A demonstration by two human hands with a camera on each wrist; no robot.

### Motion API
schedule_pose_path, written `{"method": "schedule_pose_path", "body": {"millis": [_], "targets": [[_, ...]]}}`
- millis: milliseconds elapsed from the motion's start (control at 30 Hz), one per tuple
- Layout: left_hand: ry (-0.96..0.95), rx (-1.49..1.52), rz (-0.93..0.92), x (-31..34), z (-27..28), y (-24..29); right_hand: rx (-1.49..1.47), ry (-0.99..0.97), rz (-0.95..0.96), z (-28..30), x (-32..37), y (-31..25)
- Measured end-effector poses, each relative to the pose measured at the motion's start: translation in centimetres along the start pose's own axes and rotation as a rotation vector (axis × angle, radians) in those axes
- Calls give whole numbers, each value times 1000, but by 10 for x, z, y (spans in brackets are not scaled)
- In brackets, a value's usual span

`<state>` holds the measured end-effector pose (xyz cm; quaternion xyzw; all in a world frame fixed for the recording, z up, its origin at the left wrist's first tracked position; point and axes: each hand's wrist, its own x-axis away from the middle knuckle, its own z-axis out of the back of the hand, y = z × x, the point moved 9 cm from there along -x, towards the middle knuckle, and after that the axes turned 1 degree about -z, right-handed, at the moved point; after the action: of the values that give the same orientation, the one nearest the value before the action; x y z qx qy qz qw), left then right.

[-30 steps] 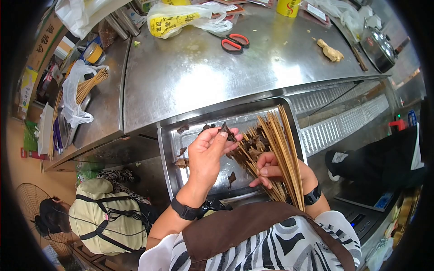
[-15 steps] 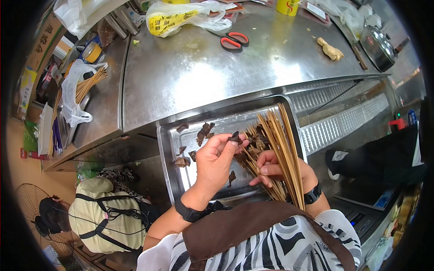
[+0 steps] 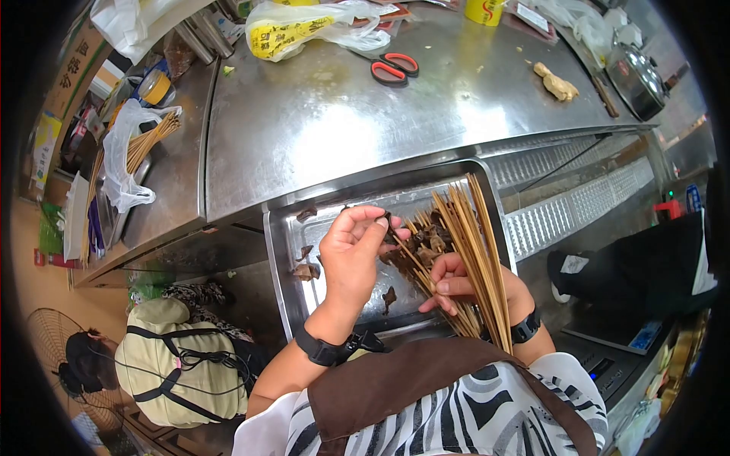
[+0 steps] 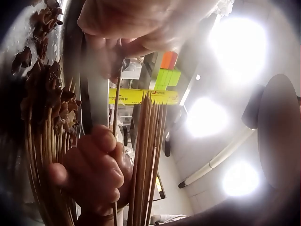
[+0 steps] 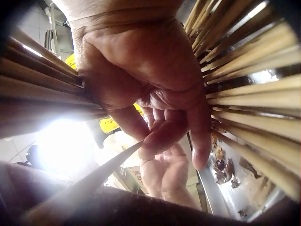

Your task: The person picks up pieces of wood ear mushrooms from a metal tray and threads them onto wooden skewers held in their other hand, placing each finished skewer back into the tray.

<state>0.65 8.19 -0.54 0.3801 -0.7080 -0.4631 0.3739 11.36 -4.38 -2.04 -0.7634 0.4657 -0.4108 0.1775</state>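
In the head view my left hand pinches a dark, thin piece of wood ear mushroom between thumb and fingers. My right hand pinches a thin bamboo skewer, whose upper end reaches the left fingertips in the left wrist view. A bundle of bare skewers lies between the right thumb and forearm, points up. Beside and below the right hand, skewers loaded with wood ear rest in a steel tray. Loose wood ear pieces are scattered on the tray's floor.
Beyond the tray stands a steel counter with red-handled scissors, ginger and a plastic bag. More skewers lie bagged at left. A person in a light top is at lower left; another person's dark-clothed leg is at right.
The left hand first moved toward the right hand with the wood ear piece, then drew a little up and left. The right hand and skewer bundle have stayed nearly still.
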Motion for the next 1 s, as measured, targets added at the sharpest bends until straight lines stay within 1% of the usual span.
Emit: {"method": "schedule_pose_path", "body": {"millis": [67,200,267,500,700,1000], "targets": [[34,73,100,1,2,-5,-3,6,-2,0,0,0],[78,93,81,3,3,-1,-10,-2,1,2,-2,2],[65,113,57,2,4,-4,-14,-13,-2,2,-2,3],[24,119,71,0,4,-6,-4,-9,3,0,-1,1],[35,55,72,-1,6,-5,2,10,10,0,0,-1],[-10,5,74,1,-2,-3,-1,-4,8,2,-2,1]]}}
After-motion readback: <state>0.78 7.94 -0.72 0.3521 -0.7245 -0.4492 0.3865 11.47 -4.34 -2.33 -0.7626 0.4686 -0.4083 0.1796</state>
